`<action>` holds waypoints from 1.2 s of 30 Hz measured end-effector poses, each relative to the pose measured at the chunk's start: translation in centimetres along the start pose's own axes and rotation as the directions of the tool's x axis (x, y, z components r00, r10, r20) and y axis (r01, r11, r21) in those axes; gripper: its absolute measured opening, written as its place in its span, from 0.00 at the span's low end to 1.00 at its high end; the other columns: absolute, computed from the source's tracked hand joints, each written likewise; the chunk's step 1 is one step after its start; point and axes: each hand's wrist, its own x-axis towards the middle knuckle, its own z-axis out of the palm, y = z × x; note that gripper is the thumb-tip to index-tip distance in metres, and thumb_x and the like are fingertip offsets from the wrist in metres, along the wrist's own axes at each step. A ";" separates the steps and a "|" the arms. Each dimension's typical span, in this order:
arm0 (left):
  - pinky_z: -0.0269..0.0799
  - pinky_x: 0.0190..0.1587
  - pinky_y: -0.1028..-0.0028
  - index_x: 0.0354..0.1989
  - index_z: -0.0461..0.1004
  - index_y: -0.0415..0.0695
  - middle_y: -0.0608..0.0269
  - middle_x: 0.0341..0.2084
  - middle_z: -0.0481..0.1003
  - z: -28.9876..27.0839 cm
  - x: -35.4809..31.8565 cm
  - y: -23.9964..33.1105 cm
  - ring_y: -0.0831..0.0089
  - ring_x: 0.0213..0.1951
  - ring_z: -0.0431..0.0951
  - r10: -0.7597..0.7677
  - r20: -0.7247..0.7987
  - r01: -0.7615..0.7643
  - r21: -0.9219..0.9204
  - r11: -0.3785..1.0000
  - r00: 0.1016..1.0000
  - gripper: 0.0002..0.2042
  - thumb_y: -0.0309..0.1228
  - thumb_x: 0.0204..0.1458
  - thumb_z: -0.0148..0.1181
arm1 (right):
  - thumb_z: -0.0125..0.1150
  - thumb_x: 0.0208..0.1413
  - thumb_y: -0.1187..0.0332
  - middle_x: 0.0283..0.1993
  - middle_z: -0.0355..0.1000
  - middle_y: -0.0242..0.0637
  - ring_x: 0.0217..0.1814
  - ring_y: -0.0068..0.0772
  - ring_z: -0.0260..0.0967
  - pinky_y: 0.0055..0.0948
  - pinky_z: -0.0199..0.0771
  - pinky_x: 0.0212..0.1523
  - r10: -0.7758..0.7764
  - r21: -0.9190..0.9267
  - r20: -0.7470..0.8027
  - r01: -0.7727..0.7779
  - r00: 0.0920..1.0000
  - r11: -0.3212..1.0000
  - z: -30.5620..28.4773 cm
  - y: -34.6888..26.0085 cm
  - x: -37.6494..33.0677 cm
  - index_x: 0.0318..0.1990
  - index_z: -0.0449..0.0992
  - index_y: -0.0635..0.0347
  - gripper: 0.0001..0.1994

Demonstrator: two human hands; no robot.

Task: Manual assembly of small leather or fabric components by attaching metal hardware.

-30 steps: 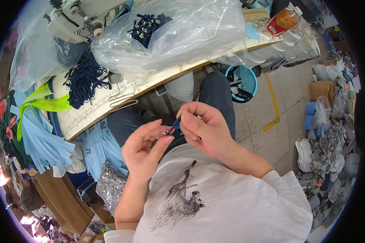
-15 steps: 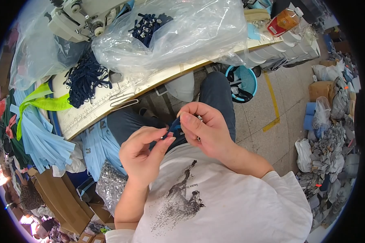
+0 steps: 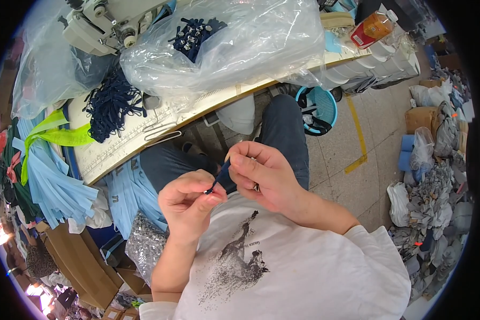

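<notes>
Above my lap, a short navy strap (image 3: 221, 175) is stretched between my two hands. My left hand (image 3: 186, 201) pinches its lower end between thumb and fingers, where a small shiny bit shows. The upper end is gripped by my right hand (image 3: 266, 176), whose curled fingers also have a small metallic piece near them, too small to make out. On the table lies a heap of navy strap loops (image 3: 114, 106). Farther back, navy straps with silvery metal pieces (image 3: 192, 38) lie on the clear plastic bag (image 3: 250, 53).
A sewing machine (image 3: 93, 29) stands at the back left of the table (image 3: 109, 160). Light blue fabric strips (image 3: 58, 181) hang at the left. A bottle (image 3: 373, 29) lies at the far right, and a blue basket (image 3: 320, 106) stands on the floor beyond my knee.
My hands have drawn slightly apart, the left moving down and the right a little to the left. More of the navy strap now shows taut between them.
</notes>
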 end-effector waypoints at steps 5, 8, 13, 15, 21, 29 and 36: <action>0.75 0.36 0.76 0.39 0.77 0.35 0.54 0.31 0.76 0.8 0.8 1.1 0.69 0.34 0.78 -0.064 -0.076 0.081 0.245 0.966 0.995 0.11 0.15 0.46 0.65 | 0.56 0.63 0.65 0.28 0.62 0.23 0.23 0.11 0.53 0.14 0.50 0.16 0.004 -0.010 -0.014 -0.005 1.000 1.000 -0.7 -0.4 0.3 0.44 0.72 0.61 0.09; 0.73 0.36 0.80 0.39 0.78 0.35 0.58 0.31 0.77 0.3 4.2 3.3 0.74 0.33 0.77 0.216 0.016 -0.159 0.730 0.664 0.976 0.10 0.16 0.47 0.66 | 0.54 0.64 0.64 0.28 0.63 0.24 0.23 0.11 0.54 0.14 0.50 0.16 0.013 -0.048 -0.058 -0.016 0.998 0.999 -0.8 -0.9 0.2 0.44 0.73 0.61 0.10; 0.65 0.28 0.84 0.48 0.76 0.36 0.61 0.27 0.79 2.1 16.0 8.0 0.85 0.26 0.69 0.256 0.045 -0.147 0.906 0.396 0.966 0.16 0.29 0.52 0.65 | 0.48 0.65 0.65 0.31 0.66 0.31 0.23 0.15 0.55 0.15 0.50 0.16 0.115 0.002 -0.031 -0.115 0.993 0.993 -1.2 -0.4 -0.1 0.44 0.73 0.62 0.11; 0.63 0.27 0.85 0.51 0.74 0.37 0.61 0.26 0.79 2.0 17.9 8.7 0.86 0.25 0.68 0.140 0.112 -0.151 0.938 0.311 0.984 0.18 0.32 0.53 0.64 | 0.46 0.64 0.66 0.31 0.66 0.32 0.23 0.17 0.56 0.16 0.51 0.16 0.132 0.041 -0.015 -0.132 0.991 0.990 -1.1 -0.6 -0.2 0.44 0.73 0.62 0.11; 0.64 0.27 0.83 0.54 0.72 0.37 0.66 0.25 0.80 1.1 20.9 9.3 0.85 0.22 0.69 0.090 0.139 -0.165 0.844 0.510 0.986 0.22 0.34 0.53 0.64 | 0.45 0.59 0.69 0.32 0.67 0.34 0.23 0.19 0.58 0.18 0.52 0.17 0.144 0.121 -0.032 -0.139 0.989 0.983 -2.2 -0.5 -0.1 0.42 0.70 0.62 0.09; 0.62 0.26 0.83 0.39 0.79 0.37 0.68 0.21 0.76 0.3 22.0 7.8 0.85 0.22 0.69 0.296 0.057 -0.178 0.898 0.402 0.953 0.13 0.34 0.51 0.65 | 0.42 0.60 0.71 0.32 0.66 0.36 0.23 0.19 0.55 0.18 0.51 0.16 0.191 0.058 -0.051 -0.188 0.980 0.980 -1.9 -0.7 0.2 0.42 0.70 0.62 0.09; 0.63 0.28 0.84 0.35 0.79 0.38 0.72 0.21 0.72 -9.2 11.7 6.8 0.86 0.24 0.69 0.261 -0.207 0.132 0.951 0.280 0.943 0.07 0.29 0.54 0.63 | 0.42 0.66 0.66 0.30 0.66 0.36 0.21 0.18 0.55 0.17 0.51 0.15 0.172 -0.025 -0.075 -0.174 0.982 0.984 -2.1 -0.7 0.1 0.45 0.68 0.60 0.09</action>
